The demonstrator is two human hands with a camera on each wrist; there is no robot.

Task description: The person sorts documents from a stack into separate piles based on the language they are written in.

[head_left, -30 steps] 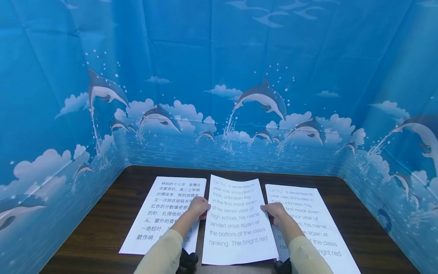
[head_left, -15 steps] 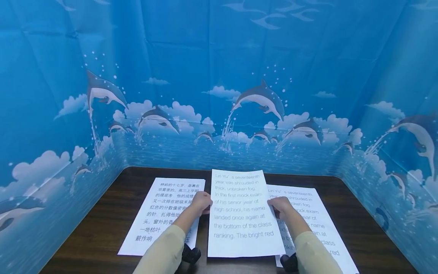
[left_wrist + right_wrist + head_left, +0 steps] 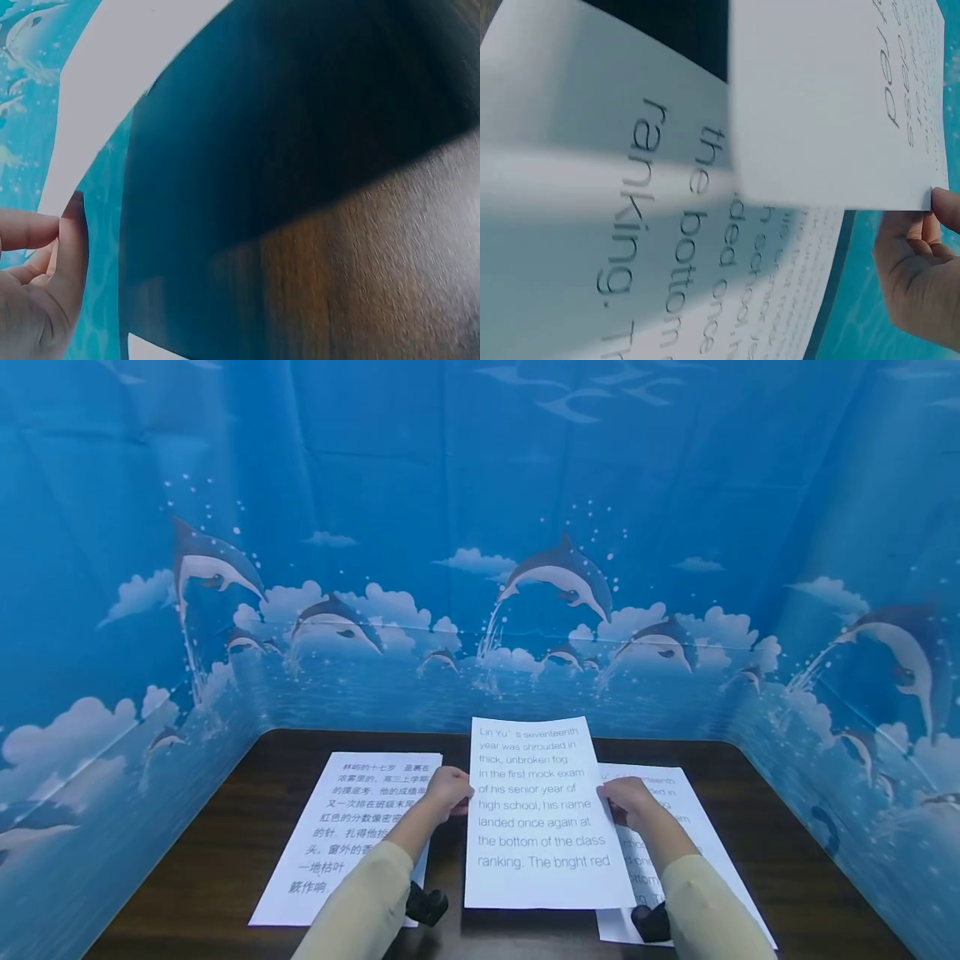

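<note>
Both hands hold up one sheet of paper [image 3: 536,885] printed with large English text. My left hand [image 3: 448,793] pinches its left edge between thumb and fingers, which the left wrist view shows from the side. At the opposite edge my right hand [image 3: 630,802] pinches the paper the same way. In the right wrist view the raised sheet [image 3: 817,112] stands above another printed page [image 3: 570,225] lying on the table. That page [image 3: 716,860] sits on the right in the head view, partly covered by the raised sheet and the right forearm.
Paper with Chinese text [image 3: 292,852] lies on the left of the dark wooden table [image 3: 187,860], partly under the left forearm. A blue dolphin-print curtain [image 3: 450,527] encloses the table at the back and sides. Black wrist devices [image 3: 426,906] are worn under both wrists.
The held sheet has risen off the table and shifted slightly right, overlapping more of the right-hand page. Both hands moved with it, keeping their pinch on its edges.
</note>
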